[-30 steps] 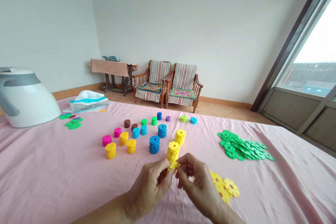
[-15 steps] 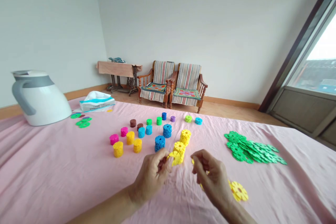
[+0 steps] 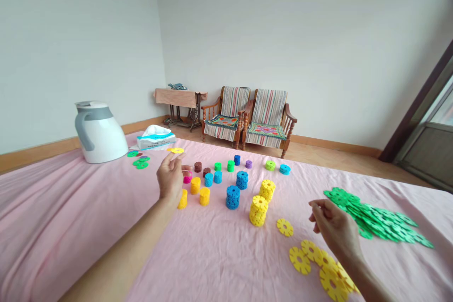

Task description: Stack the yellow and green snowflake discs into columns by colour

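My left hand [image 3: 171, 178] is stretched out over the left end of the small coloured stacks, fingers apart and holding nothing. It hovers beside a pink stack [image 3: 187, 178] and orange-yellow stacks [image 3: 195, 185]. A flat yellow disc [image 3: 176, 150] lies on the cloth just beyond its fingertips. My right hand [image 3: 334, 227] floats with fingers curled together, nothing visible in them, above loose yellow discs [image 3: 320, 266]. One single yellow disc [image 3: 285, 227] lies left of it. A tall yellow stack [image 3: 258, 211] stands between my hands.
A pink cloth [image 3: 71, 226] covers the table. More stacks: yellow [image 3: 267, 190], blue [image 3: 232, 197], and small ones behind. A pile of green discs [image 3: 375, 218] lies right. A white kettle [image 3: 101, 132], tissue pack [image 3: 155, 139] and green discs [image 3: 139, 161] sit far left. Two chairs [image 3: 247, 118] stand beyond.
My hands have parted: the left reached forward and left over the small stacks, the right drew back to the right. The yellow piece they held together is out of both hands. The view swung left.
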`<state>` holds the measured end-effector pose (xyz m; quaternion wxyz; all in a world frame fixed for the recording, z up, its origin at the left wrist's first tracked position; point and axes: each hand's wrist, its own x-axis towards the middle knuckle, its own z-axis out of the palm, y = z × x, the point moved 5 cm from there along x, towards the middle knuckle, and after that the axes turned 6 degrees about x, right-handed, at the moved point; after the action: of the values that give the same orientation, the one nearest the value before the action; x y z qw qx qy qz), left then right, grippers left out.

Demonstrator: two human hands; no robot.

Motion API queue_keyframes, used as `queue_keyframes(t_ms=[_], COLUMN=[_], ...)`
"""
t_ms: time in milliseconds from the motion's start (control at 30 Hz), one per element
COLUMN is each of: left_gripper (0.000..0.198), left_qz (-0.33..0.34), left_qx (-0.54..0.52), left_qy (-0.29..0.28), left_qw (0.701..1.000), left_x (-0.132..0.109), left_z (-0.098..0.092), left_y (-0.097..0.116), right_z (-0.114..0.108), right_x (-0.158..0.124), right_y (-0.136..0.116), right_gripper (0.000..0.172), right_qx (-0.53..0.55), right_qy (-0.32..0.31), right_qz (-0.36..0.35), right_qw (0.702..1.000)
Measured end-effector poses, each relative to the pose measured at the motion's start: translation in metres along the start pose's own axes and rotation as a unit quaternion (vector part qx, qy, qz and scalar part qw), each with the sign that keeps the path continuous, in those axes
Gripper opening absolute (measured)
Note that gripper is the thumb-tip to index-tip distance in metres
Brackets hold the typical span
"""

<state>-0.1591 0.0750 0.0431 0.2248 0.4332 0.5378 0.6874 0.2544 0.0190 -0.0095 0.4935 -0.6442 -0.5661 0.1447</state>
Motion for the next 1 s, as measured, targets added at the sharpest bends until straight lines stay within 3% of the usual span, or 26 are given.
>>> queue_keyframes(t_ms=[133,367,467,600,767,900,1000], left_gripper=[0.028,0.02,0.017,0.018,0.018,0.018,0.018], left_qz=[0.0,0.068,0.173,0.297,0.349,0.371,0.369], left_qx=[0.011,0.038,0.105,0.181,0.193,0.216,0.235], left_qy=[-0.004,-0.195,-0.299,-0.386,-0.465,-0.492,-0.507], left_qw=[1.0,0.978,0.933,0.854,0.79,0.758,0.742], left_x=[0.002,-0.066,-0.099,-0.127,-0.143,-0.15,-0.154], left_z=[0.0,0.047,0.059,0.065,0.073,0.078,0.082], left_y=[-0.009,0.009,0.022,0.029,0.022,0.014,0.008], right_z=[0.006,0.006,0.004,0.006,0.011,0.011,0.016], right_x=[-0.001,-0.002,-0.002,0.001,0.004,-0.001,-0.011], right_y=[0.001,-0.001,-0.001,0.002,-0.001,-0.018,-0.027], right_gripper=[0.028,0.028,0.027,0.026,0.024,0.012,0.017], right_qx=[0.002,-0.013,-0.015,-0.02,-0.031,-0.065,-0.075], right_qy=[-0.023,-0.024,-0.023,-0.043,-0.151,-0.233,-0.275], right_qz=[0.005,0.007,0.01,0.014,0.003,-0.054,-0.082], right_qw=[1.0,1.0,1.0,0.999,0.988,0.969,0.955])
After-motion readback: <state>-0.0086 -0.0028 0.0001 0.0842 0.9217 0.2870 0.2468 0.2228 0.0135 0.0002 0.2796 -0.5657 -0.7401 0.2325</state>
